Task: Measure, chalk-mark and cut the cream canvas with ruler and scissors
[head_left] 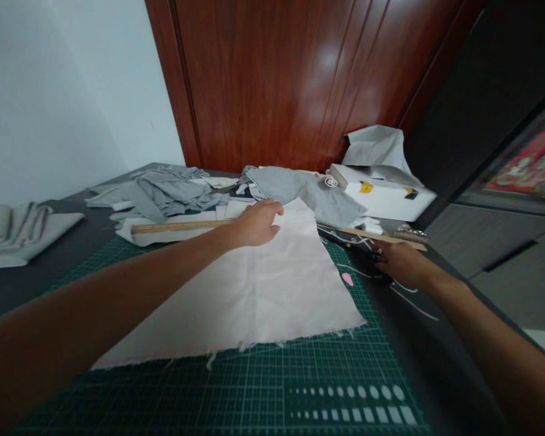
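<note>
A piece of white cloth (258,290) with frayed edges lies across the green cutting mat (236,393). My left hand (258,224) rests on its far part, thumb and forefinger apart; the other fingers are partly hidden. To the right, my right hand (402,263) is closed around the black handles of a pair of scissors (367,253), whose blades point left toward the cloth's right edge. A wooden ruler (177,227) runs behind the cloth and partly under it. Beside the cloth's right edge is a small pink piece (347,278), perhaps tailor's chalk.
Grey fabric scraps (158,194) and more grey cloth (300,188) lie along the back. A white box (381,197) stands back right, with loose white cords (413,303) nearer me. Folded pale fabric (18,233) sits at far left. A wooden door (272,79) rises behind.
</note>
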{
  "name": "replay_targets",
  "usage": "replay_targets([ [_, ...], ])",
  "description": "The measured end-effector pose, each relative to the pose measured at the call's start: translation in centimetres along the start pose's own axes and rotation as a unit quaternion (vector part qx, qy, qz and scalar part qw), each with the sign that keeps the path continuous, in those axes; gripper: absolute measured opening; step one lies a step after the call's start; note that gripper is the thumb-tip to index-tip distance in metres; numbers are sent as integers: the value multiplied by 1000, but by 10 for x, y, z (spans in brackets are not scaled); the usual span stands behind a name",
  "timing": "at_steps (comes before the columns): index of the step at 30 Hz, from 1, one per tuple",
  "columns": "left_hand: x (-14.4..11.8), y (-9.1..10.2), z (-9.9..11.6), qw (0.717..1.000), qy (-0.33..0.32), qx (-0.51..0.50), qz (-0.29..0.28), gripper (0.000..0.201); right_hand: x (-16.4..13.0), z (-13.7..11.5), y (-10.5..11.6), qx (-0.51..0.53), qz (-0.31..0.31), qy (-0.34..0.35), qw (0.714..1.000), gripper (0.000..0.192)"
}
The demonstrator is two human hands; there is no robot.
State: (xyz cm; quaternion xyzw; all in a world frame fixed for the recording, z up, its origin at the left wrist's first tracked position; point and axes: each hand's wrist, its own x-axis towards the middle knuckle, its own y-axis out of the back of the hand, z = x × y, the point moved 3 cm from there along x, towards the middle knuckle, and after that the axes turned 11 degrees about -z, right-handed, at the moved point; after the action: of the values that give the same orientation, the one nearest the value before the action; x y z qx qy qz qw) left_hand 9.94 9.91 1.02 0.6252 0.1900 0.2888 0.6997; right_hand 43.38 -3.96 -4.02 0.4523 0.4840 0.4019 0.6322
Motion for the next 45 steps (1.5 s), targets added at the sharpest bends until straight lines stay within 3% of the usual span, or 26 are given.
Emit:
replay_targets([
  [3,-60,0,35,998,-61,1,-18,22,2,-2,3,1,-5,2,1000,31],
  [7,-145,-18,84,990,-133,-6,-50,2,1,-3,10,-7,-11,3,1000,26],
  [9,-173,-29,100,988,-149,-21,-41,6,0,-4,12,-15,-19,4,1000,23],
  [12,-195,-43,109,991,-123,-47,-26,11,-2,-7,15,-22,-37,13,999,24],
  [20,-217,-56,83,993,-63,-71,74,13,-4,-16,19,-11,-73,54,996,31],
  [27,-213,-56,62,998,-42,-38,30,19,-2,-20,20,-38,-77,48,995,32],
  [38,-207,-55,61,997,-77,7,30,21,-8,-31,19,-33,-65,39,997,33],
  [45,-230,-60,79,993,-100,-10,63,18,-11,-22,20,-1,-55,37,998,35],
])
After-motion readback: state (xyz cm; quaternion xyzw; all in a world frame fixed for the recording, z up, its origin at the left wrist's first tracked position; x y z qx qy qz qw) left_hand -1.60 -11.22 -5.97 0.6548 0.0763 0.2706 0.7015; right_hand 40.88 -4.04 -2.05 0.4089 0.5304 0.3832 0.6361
